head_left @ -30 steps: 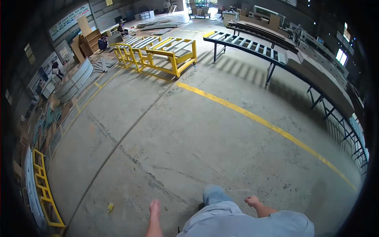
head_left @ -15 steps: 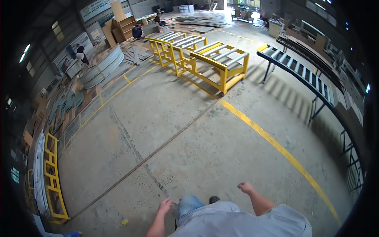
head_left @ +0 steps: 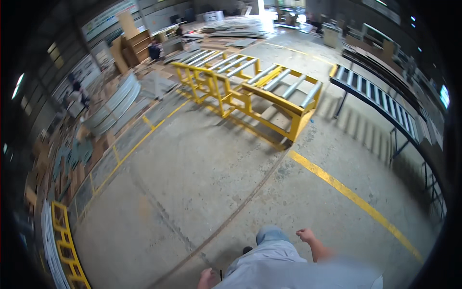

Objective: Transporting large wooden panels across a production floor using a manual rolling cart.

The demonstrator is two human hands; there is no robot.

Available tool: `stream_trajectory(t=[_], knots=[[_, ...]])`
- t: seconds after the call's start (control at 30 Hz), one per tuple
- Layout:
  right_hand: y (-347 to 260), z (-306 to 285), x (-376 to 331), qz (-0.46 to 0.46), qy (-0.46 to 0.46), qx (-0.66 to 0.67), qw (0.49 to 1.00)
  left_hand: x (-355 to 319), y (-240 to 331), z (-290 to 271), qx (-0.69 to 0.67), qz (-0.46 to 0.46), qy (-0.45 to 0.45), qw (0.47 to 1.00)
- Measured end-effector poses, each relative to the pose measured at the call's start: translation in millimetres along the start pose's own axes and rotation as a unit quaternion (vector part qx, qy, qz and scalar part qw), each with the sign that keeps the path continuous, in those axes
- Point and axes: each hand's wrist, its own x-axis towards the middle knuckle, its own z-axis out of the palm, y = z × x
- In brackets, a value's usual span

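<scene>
Head view: the left hand (head_left: 206, 278) is low beside a grey shirt (head_left: 274, 270), fingers unclear; the right hand (head_left: 304, 235) is over concrete floor (head_left: 211, 164), fingers curled, how tightly I cannot tell. Ahead stands a yellow roller frame (head_left: 247, 98); upper left, a wall banner's (head_left: 108, 18) lettering is blurred.

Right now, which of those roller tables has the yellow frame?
The roller table at top centre, just past the far end of the wide yellow floor stripe. It's yellow-framed, while the right-hand roller table is mostly dark-framed.
</scene>
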Motion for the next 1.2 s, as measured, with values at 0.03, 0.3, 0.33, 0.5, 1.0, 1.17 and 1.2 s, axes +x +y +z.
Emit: stream_trajectory(t=[0.03,0.3,0.33,0.5,1.0,1.17,1.2], knots=[[-7,13,6,0.018,0.016,0.025,0.999,30,42,9,0.038,0.001,-0.026,0.999],[-101,71,118,0.172,-0.069,-0.103,0.977,216,384,142,0.075,0.101,0.003,0.992],[-131,86,136,0.16,-0.081,-0.154,0.972,232,412,144,0.104,0.071,-0.034,0.991],[-427,98,285,-0.073,-0.075,-0.115,0.988,311,545,172,0.267,0.214,-0.083,0.936],[-1220,92,577,-0.47,0.301,0.124,0.82,495,1199,422,0.385,0.546,-0.032,0.743],[-1306,107,672,-0.499,0.236,-0.082,0.83,587,1379,521,0.506,0.743,0.041,0.436],[-1303,113,681,-0.544,0.303,-0.01,0.782,615,1404,533,0.51,0.744,0.037,0.431]])
